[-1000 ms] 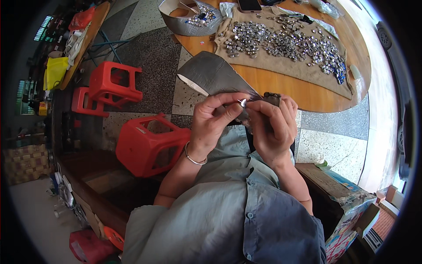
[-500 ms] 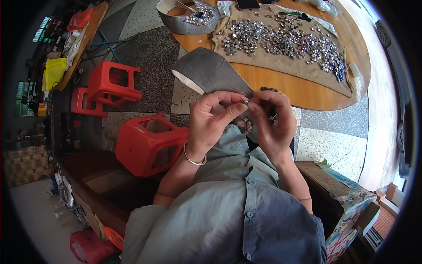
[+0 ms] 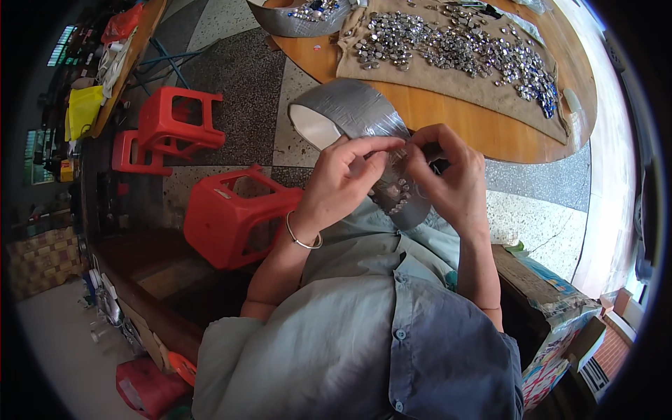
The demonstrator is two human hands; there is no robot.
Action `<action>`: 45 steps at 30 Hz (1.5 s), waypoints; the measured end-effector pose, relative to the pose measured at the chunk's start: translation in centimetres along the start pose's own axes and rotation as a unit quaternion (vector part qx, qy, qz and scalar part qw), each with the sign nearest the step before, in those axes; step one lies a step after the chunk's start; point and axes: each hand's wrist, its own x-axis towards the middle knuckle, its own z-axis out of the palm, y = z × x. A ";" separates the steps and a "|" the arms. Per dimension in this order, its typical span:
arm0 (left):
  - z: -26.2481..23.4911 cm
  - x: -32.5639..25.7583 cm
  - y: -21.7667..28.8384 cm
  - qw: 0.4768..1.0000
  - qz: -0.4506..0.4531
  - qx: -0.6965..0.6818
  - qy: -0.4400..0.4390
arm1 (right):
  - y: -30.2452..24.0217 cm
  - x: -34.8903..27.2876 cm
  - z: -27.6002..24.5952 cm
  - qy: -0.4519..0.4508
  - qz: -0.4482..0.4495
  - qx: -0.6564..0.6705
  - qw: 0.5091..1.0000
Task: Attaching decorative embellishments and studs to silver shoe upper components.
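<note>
A curved piece covered in silver-grey tape (image 3: 364, 103), pale inside, lies across my lap below the table edge. A patch of rhinestones (image 3: 394, 194) sits on its near part, between my hands. Over this piece, my left hand (image 3: 341, 176), with a bangle at the wrist, has thumb and forefinger brought close together. My right hand (image 3: 456, 175) is bent in a pinch just right of the left fingertips. Whatever lies between the fingers of either hand is too small to make out.
The wooden table (image 3: 409, 108) bears a brown cloth (image 3: 448, 87) strewn with loose rhinestones (image 3: 462, 52), clear and blue. Another taped piece (image 3: 301, 24) holds more stones. Red plastic stools (image 3: 224, 217) stand to the left. A cardboard box (image 3: 539, 280) is beside my right arm.
Both hands have moved slightly apart. The taped piece has shifted and turned, so more of its rhinestone patch and pale inside shows. My right hand has moved a little right.
</note>
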 end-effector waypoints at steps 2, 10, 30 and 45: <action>-0.6 0.1 -0.7 0.992 -0.052 -0.105 -0.037 | 0.8 -0.5 -0.3 0.042 0.031 0.120 0.991; -1.3 -0.1 -0.8 0.984 -0.063 -0.136 -0.098 | 2.6 -3.2 -2.1 0.105 0.019 0.284 0.953; 1.1 -0.4 -0.6 0.994 0.095 0.025 0.057 | 1.6 -0.8 1.4 -0.016 -0.063 0.105 0.992; 0.3 -0.4 0.0 0.972 0.128 0.188 0.060 | 1.4 -0.8 1.5 0.017 -0.144 0.031 0.989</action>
